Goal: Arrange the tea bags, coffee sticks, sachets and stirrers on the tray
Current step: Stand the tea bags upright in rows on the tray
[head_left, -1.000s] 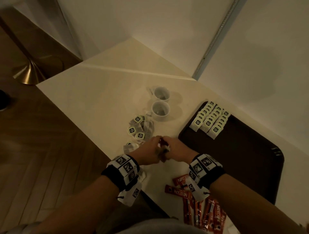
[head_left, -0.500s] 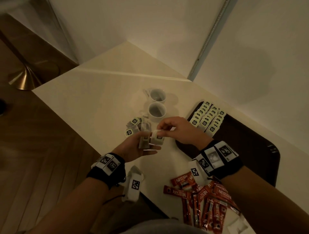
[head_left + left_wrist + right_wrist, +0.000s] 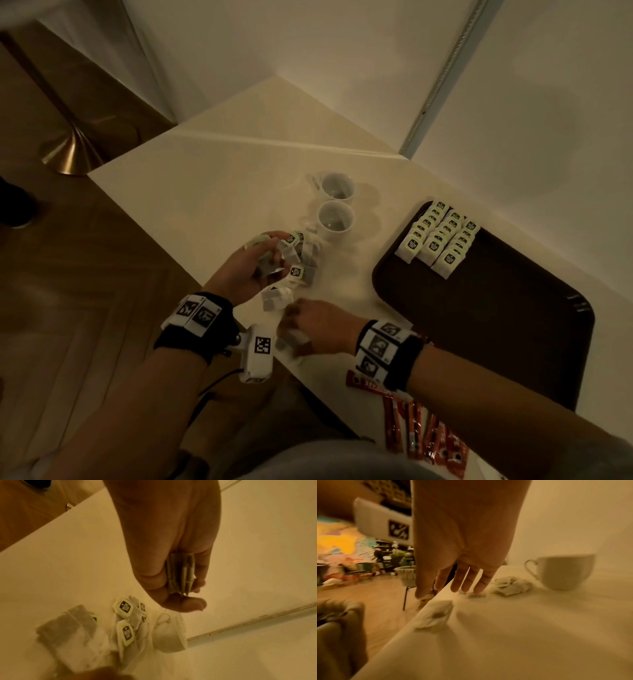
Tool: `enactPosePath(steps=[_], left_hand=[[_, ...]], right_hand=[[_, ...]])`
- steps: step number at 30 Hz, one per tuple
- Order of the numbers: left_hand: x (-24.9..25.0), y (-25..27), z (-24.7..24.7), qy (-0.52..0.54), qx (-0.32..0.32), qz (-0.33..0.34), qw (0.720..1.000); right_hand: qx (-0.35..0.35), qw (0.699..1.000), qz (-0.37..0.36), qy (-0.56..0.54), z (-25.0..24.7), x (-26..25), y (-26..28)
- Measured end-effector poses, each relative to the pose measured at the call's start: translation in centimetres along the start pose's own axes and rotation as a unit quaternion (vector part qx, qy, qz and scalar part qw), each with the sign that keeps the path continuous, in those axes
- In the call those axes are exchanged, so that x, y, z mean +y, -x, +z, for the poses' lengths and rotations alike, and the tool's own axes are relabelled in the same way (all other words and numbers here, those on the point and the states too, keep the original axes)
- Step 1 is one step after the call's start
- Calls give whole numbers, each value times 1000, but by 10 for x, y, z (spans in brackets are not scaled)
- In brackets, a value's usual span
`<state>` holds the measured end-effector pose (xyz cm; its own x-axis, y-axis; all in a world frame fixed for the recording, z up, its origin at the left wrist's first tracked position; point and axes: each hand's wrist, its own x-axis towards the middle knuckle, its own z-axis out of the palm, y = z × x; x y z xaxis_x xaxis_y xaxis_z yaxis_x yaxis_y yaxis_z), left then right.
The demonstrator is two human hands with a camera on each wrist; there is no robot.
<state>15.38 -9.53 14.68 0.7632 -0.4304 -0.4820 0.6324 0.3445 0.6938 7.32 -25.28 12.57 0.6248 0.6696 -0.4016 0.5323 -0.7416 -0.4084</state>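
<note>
My left hand (image 3: 255, 270) hovers over the loose pile of tea bags (image 3: 303, 262) and grips a small stack of tea bags (image 3: 181, 574) between thumb and fingers (image 3: 181, 588). My right hand (image 3: 301, 325) is low at the table's near edge, fingers straight (image 3: 465, 586), with its tips touching a loose tea bag (image 3: 476, 595). Another tea bag (image 3: 435, 615) lies just before it at the edge. The dark tray (image 3: 496, 325) on the right carries three neat rows of tea bags (image 3: 440, 238) at its far corner. Red coffee sticks (image 3: 421, 438) lie near me.
Two white cups (image 3: 337, 186) (image 3: 335, 222) stand beyond the loose pile; the nearer cup (image 3: 169, 639) touches it. The cream table (image 3: 205, 205) ends in an edge just left of my hands, with wooden floor below. Walls close off the back and right.
My right hand has left the stack in my left hand and dropped to a loose tea bag at the table edge. My left hand, still holding its stack, has shifted toward the pile.
</note>
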Motion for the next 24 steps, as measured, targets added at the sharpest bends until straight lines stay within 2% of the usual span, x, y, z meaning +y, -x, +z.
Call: enactPosePath(steps=[4, 7, 9, 11, 14, 15, 16, 17, 20, 21, 22, 24], left_hand=[[6, 0, 15, -12, 13, 3, 1000], [6, -1, 25, -18, 12, -4, 1000], [4, -4, 30, -13, 20, -2, 1000], [2, -7, 32, -31, 24, 14, 999], [-3, -9, 34, -97, 33, 43, 994], [-5, -9, 35, -119, 32, 51, 991], [-7, -8, 37, -146, 21, 61, 987], [-10, -7, 39, -178, 2, 73, 981], [-13, 0, 57, -273, -100, 108, 951], [-12, 1, 66, -293, -125, 120, 940], [-11, 3, 75, -311, -143, 134, 930], [-11, 0, 90, -339, -161, 175, 910]], right_hand=[[-127, 980, -20, 150, 17, -15, -20], [-135, 975, 6, 178, 13, -18, -23], [-123, 983, 48, 129, 13, -11, -19], [-86, 992, 82, 35, 12, 2, -10], [29, 983, 133, -120, -4, 19, 10], [76, 967, 163, -179, -12, 25, 17], [125, 937, 194, -261, -21, 30, 24], [171, 889, 214, -366, -32, 33, 31], [254, 702, 198, -635, -62, 36, 53], [262, 662, 186, -677, -71, 37, 60], [261, 647, 177, -694, -78, 37, 67], [247, 656, 171, -692, -87, 37, 78]])
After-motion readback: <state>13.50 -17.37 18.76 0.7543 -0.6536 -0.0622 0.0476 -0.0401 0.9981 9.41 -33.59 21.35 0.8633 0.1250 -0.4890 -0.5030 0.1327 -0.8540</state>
